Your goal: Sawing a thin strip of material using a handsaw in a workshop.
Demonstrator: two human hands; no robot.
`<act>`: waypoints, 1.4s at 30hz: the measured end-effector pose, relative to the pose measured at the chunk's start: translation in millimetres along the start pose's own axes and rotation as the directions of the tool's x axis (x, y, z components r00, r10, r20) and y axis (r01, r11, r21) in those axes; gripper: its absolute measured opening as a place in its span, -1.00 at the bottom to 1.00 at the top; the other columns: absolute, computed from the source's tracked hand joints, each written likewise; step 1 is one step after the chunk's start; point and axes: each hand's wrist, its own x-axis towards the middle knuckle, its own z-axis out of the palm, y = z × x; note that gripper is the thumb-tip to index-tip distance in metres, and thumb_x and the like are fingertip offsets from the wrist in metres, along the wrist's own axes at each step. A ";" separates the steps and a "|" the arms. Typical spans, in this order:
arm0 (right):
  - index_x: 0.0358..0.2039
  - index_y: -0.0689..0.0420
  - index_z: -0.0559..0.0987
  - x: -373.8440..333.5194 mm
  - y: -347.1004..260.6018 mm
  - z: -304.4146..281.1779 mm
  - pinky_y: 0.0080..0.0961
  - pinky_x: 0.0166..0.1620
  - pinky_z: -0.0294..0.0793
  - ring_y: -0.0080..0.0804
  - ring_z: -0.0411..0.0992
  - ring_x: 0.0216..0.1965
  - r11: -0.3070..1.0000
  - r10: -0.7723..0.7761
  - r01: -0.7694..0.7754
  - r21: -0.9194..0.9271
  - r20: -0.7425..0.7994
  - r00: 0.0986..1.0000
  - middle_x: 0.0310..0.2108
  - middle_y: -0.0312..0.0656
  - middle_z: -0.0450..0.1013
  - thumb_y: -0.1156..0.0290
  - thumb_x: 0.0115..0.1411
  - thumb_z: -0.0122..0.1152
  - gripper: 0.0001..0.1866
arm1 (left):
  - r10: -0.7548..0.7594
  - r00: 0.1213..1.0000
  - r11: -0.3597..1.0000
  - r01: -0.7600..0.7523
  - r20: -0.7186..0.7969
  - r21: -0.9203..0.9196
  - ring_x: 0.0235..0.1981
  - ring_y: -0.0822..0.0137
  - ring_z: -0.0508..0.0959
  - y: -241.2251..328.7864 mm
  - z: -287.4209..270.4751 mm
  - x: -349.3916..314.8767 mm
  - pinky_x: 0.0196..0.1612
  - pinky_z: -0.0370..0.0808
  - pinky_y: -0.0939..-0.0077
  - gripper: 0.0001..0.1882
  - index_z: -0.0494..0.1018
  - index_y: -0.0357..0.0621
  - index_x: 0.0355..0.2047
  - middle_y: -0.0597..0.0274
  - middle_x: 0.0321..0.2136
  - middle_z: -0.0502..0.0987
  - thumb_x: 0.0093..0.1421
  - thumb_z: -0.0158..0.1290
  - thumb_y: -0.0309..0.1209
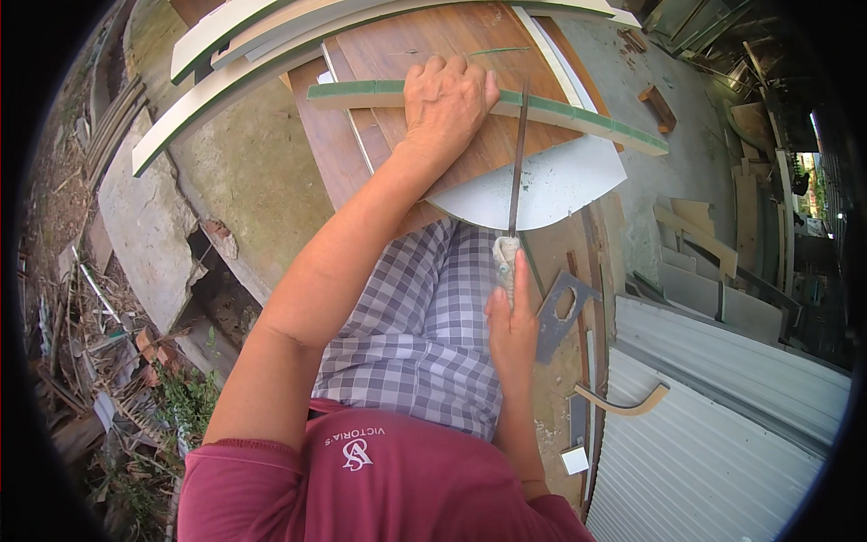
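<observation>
My left hand (446,98) presses flat on a long green-edged strip (578,116) that lies across brown wooden boards (388,50). My right hand (512,318) grips the cloth-wrapped handle of a thin saw blade (517,163). The blade runs up from the handle and crosses the strip just right of my left hand. A pale curved panel (551,185) lies under the strip and the blade.
Long white curved strips (226,81) lie at the upper left over a concrete slab (244,172). Rubble and scrap wood fill the left. White corrugated sheets (722,406), a curved offcut (623,405) and a dark metal bracket (560,312) lie at the right.
</observation>
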 end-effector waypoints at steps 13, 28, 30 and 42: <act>0.39 -0.12 0.12 28.8 -15.4 2.1 -0.36 -0.26 0.48 -0.37 0.46 -0.43 0.995 0.091 -0.092 0.031 0.038 0.995 -0.03 -0.02 0.49 0.31 0.39 -0.10 -0.43 | -0.021 1.000 1.000 0.021 -0.004 -0.018 -0.48 0.24 0.50 3.5 4.2 -1.2 -0.38 0.35 0.32 -0.79 0.52 -0.05 -0.61 0.29 -0.58 0.51 0.11 0.11 -0.27; 0.39 -0.10 0.13 41.5 -26.8 -0.3 -0.38 -0.29 0.46 -0.40 0.44 -0.45 0.996 0.083 -0.084 0.030 0.030 0.996 -0.22 -0.02 0.49 0.35 0.37 -0.09 -0.43 | 0.008 1.000 0.999 -0.009 -0.030 -0.032 -0.50 0.23 0.50 4.6 5.0 -0.8 -0.41 0.35 0.32 -0.78 0.52 -0.04 -0.61 0.28 -0.58 0.51 0.11 0.11 -0.26; 0.38 -0.07 0.14 10.7 -0.6 5.0 -0.39 -0.28 0.47 -0.41 0.44 -0.45 0.998 0.055 -0.055 0.023 0.027 0.998 -0.16 -0.01 0.48 0.35 0.37 -0.08 -0.43 | -0.009 1.000 1.000 0.009 -0.009 -0.008 -0.50 0.23 0.50 1.7 3.0 -0.9 -0.40 0.35 0.32 -0.78 0.52 -0.05 -0.61 0.28 -0.58 0.51 0.12 0.11 -0.27; 0.41 -0.10 0.06 80.9 -38.3 3.6 -0.58 -0.46 0.30 -0.64 0.23 -0.57 0.994 -0.045 0.049 0.097 -0.038 0.998 -0.58 -0.33 0.27 0.35 0.37 -0.15 -0.39 | 0.010 0.999 0.999 -0.011 -0.038 -0.040 -0.50 0.23 0.49 7.9 5.2 -0.3 -0.41 0.34 0.31 -0.79 0.52 -0.04 -0.61 0.29 -0.60 0.50 0.11 0.12 -0.27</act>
